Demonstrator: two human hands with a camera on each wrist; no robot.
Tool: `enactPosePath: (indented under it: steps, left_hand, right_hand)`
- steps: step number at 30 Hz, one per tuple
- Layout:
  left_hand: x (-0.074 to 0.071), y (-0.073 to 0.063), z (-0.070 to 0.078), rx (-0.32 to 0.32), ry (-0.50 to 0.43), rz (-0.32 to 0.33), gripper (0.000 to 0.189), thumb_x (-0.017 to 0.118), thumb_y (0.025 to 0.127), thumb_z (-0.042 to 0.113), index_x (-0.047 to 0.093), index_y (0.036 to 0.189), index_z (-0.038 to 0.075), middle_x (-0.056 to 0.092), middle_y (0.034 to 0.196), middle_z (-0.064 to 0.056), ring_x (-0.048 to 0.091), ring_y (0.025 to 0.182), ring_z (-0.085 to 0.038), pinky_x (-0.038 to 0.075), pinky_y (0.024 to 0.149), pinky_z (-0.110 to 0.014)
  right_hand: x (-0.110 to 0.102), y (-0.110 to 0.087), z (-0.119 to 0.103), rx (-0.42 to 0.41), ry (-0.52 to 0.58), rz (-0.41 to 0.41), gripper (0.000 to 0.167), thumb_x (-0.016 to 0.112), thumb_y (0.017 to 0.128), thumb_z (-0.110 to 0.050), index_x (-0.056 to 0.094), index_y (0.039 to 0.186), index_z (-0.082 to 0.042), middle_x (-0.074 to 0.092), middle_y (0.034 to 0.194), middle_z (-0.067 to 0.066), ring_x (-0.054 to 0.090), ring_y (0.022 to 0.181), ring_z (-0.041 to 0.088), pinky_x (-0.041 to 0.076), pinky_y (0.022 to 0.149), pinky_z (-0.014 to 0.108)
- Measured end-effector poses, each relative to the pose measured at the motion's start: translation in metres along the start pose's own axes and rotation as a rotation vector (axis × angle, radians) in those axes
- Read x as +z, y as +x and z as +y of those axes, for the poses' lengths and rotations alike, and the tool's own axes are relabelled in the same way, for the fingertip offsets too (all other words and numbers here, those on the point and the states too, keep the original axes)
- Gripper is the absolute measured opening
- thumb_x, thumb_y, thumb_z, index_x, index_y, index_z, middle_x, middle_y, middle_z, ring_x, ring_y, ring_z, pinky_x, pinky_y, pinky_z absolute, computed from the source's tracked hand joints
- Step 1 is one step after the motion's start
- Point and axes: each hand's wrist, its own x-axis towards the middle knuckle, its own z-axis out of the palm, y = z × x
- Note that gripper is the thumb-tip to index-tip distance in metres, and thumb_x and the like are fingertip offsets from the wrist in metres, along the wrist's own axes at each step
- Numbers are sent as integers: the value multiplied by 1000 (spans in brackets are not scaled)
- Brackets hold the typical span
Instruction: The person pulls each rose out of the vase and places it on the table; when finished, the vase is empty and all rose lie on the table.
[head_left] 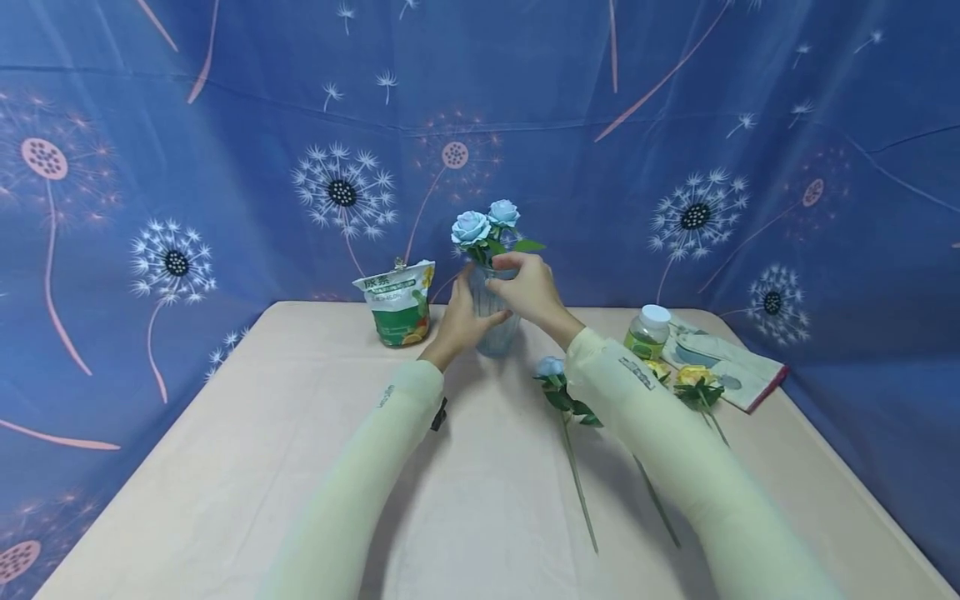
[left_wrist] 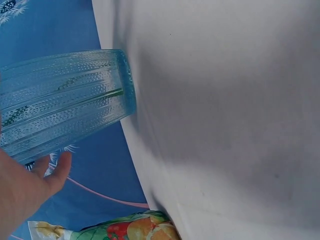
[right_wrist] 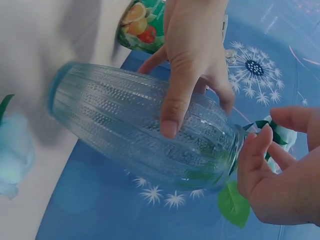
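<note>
A clear bluish ribbed glass vase (head_left: 497, 333) stands upright toward the back of the table. Two light-blue roses (head_left: 470, 227) with green leaves rise from its mouth, and a green stem (left_wrist: 112, 93) shows through the glass. My left hand (head_left: 462, 321) grips the vase's upper side, thumb in front, as the right wrist view (right_wrist: 192, 65) shows. Beside the rim, my right hand (head_left: 531, 292) is bent loosely near the stems and leaves. Its thumb and index fingertips stand apart, with no stem visibly pinched (right_wrist: 282, 185). Part of the rim is hidden by the hands.
Left of the vase stands a green-and-white pouch (head_left: 401, 308). Another light-blue rose (head_left: 551, 367) lies near my right forearm. Yellow roses (head_left: 696, 377), a white-capped jar (head_left: 648, 332) and pale gloves (head_left: 731, 362) are at the right. A blue dandelion-patterned curtain (head_left: 570, 183) hangs behind the table (head_left: 187, 500).
</note>
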Motion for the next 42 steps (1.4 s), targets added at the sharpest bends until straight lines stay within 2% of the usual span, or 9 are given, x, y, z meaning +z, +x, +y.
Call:
enactPosePath:
  steps: [9,18,22,25,28,31,34,39,42]
  left_hand:
    - [0,1,-2,0,-2,8,115,80,78,55,3,159,28,20,160,-15,32,143,-35,33,114,-48]
    - [1,1,0,7,-4,10,114,80,79,52,3,159,28,21,159,-15,33,143,-34,32,114,-47]
    - [0,1,0,3,-12,17,114,80,78,53,5,159,25,22,159,-14,33,142,-34,33,113,-48]
    - [1,0,-1,1,-20,17,113,80,79,53,6,159,24,22,159,-13,36,140,-36,35,112,-51]
    - [2,0,-3,-3,-24,19,113,80,78,53,6,159,25,23,159,-13,38,139,-38,37,110,-51]
    - [3,0,-4,-4,-21,21,112,81,79,52,5,158,29,22,159,-13,39,138,-39,37,110,-51]
    - [4,0,-4,-3,-18,24,112,81,79,51,5,158,29,22,159,-14,38,139,-39,37,110,-52]
    - [4,0,-4,-1,-23,21,111,80,79,51,4,158,31,19,161,-12,35,141,-38,36,111,-52]
    - [3,0,-3,0,-25,16,111,80,80,51,3,158,33,18,161,-11,36,140,-38,36,111,-52]
  right_hand:
    - [12,17,-1,36,-93,-37,48,71,92,-17,59,136,-5,59,138,10,53,129,27,45,105,42]
    - [14,24,0,36,-173,-49,46,68,91,-17,60,135,-5,60,137,10,53,129,28,43,106,43]
    - [14,26,2,33,-147,-11,39,69,89,-14,67,127,-6,66,129,9,61,119,26,48,100,40]
    - [16,27,6,29,-108,38,32,70,88,-10,70,120,-6,69,122,9,69,98,26,55,89,36]
    - [17,26,11,17,-68,92,25,72,88,-8,72,113,-5,72,115,10,71,81,26,58,74,32]
    - [18,26,15,-8,-51,149,21,75,87,-9,74,107,-5,73,108,9,70,80,25,58,67,31]
    - [18,26,19,-32,-36,187,20,78,84,-10,75,103,-5,74,104,9,69,86,25,57,74,33]
    - [18,26,25,-55,3,230,21,82,81,-12,74,100,-6,74,100,9,65,100,25,50,93,41]
    - [19,27,27,-64,28,255,22,84,80,-13,74,98,-6,74,99,9,64,101,26,49,94,42]
